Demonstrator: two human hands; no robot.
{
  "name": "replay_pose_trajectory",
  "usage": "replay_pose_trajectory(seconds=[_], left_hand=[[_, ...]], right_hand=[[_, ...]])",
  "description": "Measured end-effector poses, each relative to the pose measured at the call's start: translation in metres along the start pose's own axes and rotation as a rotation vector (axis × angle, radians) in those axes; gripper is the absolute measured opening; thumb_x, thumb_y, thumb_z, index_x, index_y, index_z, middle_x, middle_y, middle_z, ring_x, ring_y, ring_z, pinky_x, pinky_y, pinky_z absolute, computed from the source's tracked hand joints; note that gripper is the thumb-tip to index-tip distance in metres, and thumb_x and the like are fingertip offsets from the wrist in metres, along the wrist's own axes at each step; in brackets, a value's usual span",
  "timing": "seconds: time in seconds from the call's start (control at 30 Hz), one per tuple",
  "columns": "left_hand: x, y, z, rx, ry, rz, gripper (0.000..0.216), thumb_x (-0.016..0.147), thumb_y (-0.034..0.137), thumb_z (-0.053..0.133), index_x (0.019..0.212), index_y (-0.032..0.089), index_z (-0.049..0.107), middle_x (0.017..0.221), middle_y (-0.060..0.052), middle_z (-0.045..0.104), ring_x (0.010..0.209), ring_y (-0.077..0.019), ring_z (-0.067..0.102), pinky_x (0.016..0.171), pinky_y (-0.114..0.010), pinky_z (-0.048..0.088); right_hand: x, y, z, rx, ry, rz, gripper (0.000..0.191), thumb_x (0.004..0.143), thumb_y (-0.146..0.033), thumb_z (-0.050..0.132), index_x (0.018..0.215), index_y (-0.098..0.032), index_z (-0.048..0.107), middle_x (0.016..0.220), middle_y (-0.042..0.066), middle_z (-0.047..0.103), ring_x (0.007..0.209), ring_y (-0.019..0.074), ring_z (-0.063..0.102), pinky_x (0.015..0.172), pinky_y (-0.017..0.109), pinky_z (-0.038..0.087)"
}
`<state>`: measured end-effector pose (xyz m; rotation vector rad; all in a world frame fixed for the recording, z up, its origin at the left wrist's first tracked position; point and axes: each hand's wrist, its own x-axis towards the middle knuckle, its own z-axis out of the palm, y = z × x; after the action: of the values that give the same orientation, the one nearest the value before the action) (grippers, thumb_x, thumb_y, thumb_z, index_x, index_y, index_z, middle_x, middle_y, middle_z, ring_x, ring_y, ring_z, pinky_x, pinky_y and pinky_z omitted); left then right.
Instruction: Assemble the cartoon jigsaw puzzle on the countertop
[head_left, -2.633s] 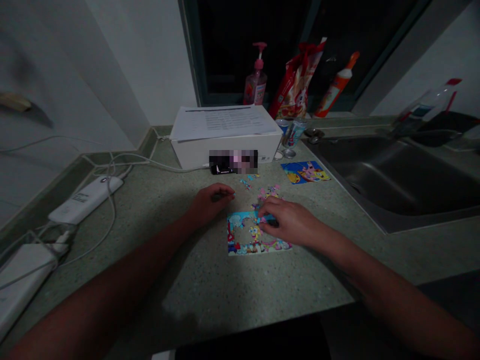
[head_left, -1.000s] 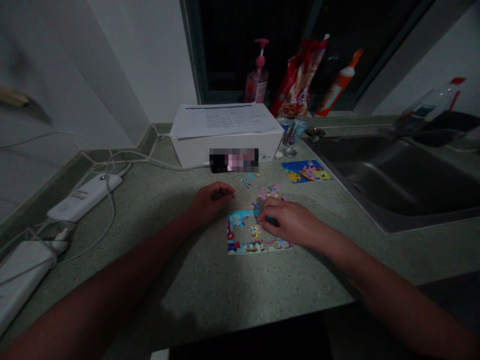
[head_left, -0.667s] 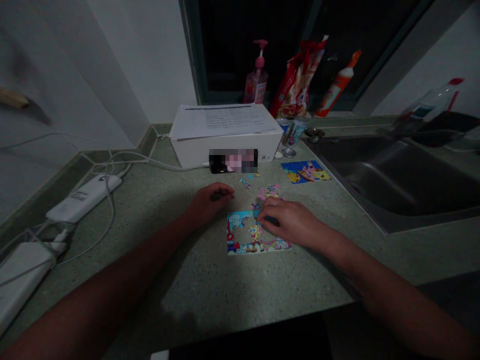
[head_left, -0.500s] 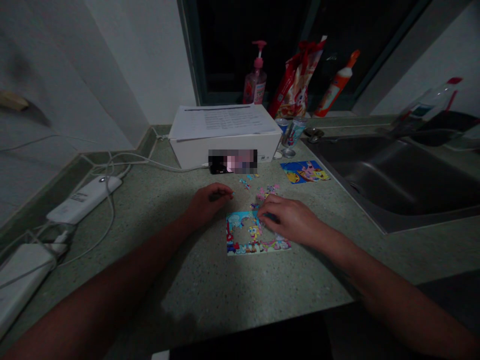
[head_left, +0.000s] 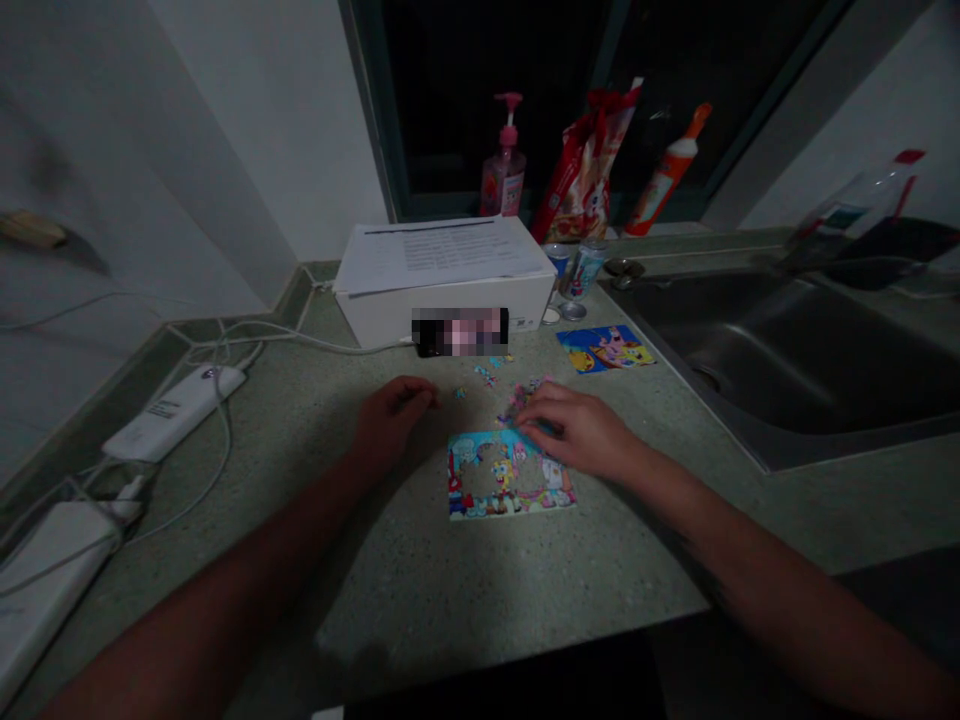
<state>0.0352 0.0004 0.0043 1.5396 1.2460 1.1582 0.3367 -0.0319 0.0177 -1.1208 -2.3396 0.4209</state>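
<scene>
Right hand (head_left: 581, 432), its grip unclear, is touching the top edge of the sideways-lying colourful cardboard jigsaw puzzle (head_left: 510, 497); the curled left hand (head_left: 391, 420) is sitting farther off.

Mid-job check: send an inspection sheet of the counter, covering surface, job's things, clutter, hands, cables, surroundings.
Surface: speckled green countertop, dimly lit.
Job's things: jigsaw puzzle, centre open; loose pieces above it; picture card nearby.
Clutter: white box under papers; drink can.
Hands: right hand, fingers at puzzle's upper edge; left hand curled, left of it.
Cables: white cables looping beside power bank.
Surroundings: steel sink; pump bottle.
</scene>
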Motion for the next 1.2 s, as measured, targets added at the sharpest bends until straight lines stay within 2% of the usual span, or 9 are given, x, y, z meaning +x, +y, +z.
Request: replay_pose_trajectory(seconds=[0.1,0.3,1.2], left_hand=[[-0.001,0.001,0.0,0.028,-0.024,-0.012,0.021,0.084,0.039,0.067,0.09,0.02,0.073,0.083,-0.003,0.077,0.084,-0.0219,0.072,0.085,-0.036,0.054],[-0.001,-0.001,-0.001,0.062,-0.045,-0.032,0.023,0.084,0.041,0.067,0.092,0.02,0.073,0.085,-0.005,0.078,0.085,-0.0236,0.072,0.086,-0.038,0.054],[-0.003,0.0,-0.004,0.011,-0.055,-0.057,0.019,0.084,0.039,0.069,0.09,0.021,0.072,0.085,-0.004,0.077,0.086,-0.0234,0.072,0.086,-0.037,0.055]], right_hand=[[-0.002,-0.012,0.003,-0.061,-0.143,-0.01,0.017,0.099,-0.025,0.065,0.112,-0.025,0.075,0.111,0.006,0.071,0.102,0.0208,0.069,0.087,0.035,0.055],[-0.003,-0.019,0.003,-0.136,-0.218,0.018,0.014,0.097,-0.027,0.069,0.109,-0.025,0.076,0.109,0.004,0.07,0.093,0.0194,0.069,0.079,0.033,0.052],[-0.005,-0.021,0.0,-0.162,-0.213,-0.008,0.014,0.1,-0.024,0.063,0.102,-0.024,0.077,0.102,0.002,0.07,0.085,0.0165,0.066,0.072,0.03,0.048]])
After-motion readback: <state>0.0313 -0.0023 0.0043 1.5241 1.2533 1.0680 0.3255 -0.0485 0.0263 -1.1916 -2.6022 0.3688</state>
